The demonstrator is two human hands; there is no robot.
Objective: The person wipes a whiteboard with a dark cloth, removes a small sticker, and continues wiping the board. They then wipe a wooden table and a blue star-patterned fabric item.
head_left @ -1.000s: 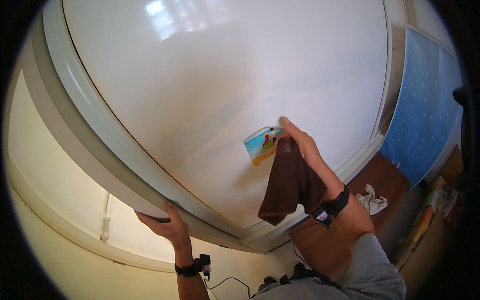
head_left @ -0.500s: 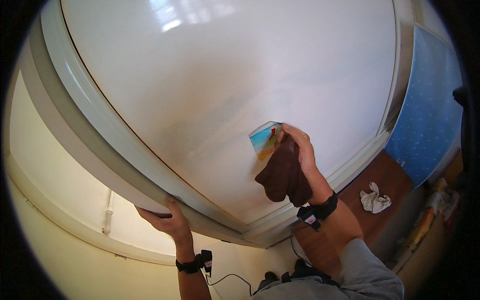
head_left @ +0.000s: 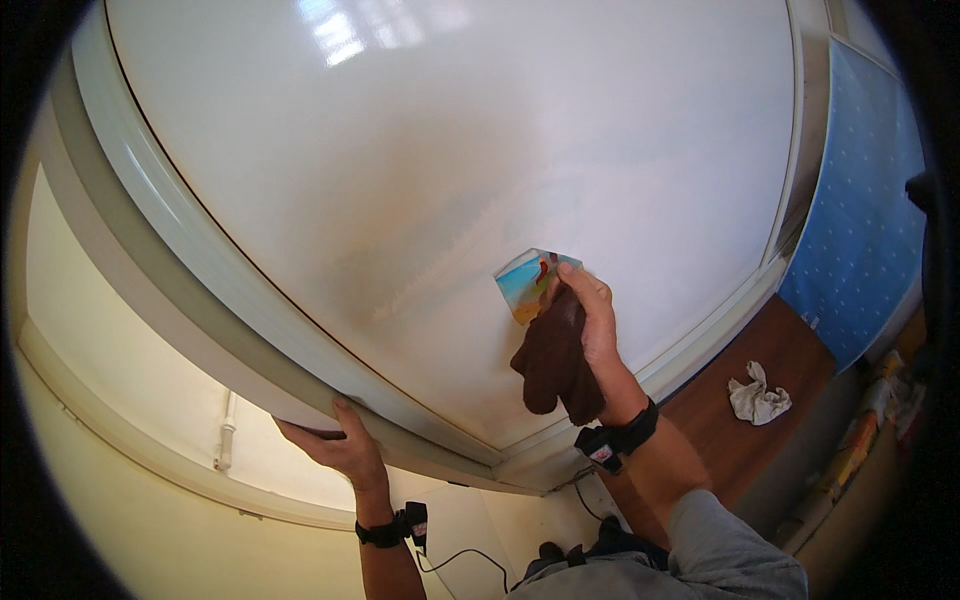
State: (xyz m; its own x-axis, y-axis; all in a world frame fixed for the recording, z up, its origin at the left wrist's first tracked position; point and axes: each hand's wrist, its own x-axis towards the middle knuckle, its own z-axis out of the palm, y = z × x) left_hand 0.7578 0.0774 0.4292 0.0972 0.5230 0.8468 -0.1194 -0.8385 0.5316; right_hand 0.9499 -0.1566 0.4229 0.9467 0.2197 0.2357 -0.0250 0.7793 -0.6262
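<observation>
Glossy white panel [head_left: 640, 140] across the centre; blue dotted sheet [head_left: 858, 200] at right. Soft, bunched brown cloth [head_left: 553, 358] below centre, gripped in right hand [head_left: 596, 325], beside colourful picture [head_left: 520, 284]; pale frame [head_left: 230, 358] clasped in left hand [head_left: 350, 455], lower left.

Brown cloth [head_left: 562, 352] — matt, soft-looking; white panel [head_left: 650, 170] — smooth, glossy; reddish-brown board [head_left: 712, 392] wood-like.

My grey sleeve [head_left: 735, 540] | my black left wristband [head_left: 379, 535], boxy black left module [head_left: 416, 516] | my black right wristband [head_left: 638, 430], black right module [head_left: 594, 443], red-white marking [head_left: 601, 454]
</observation>
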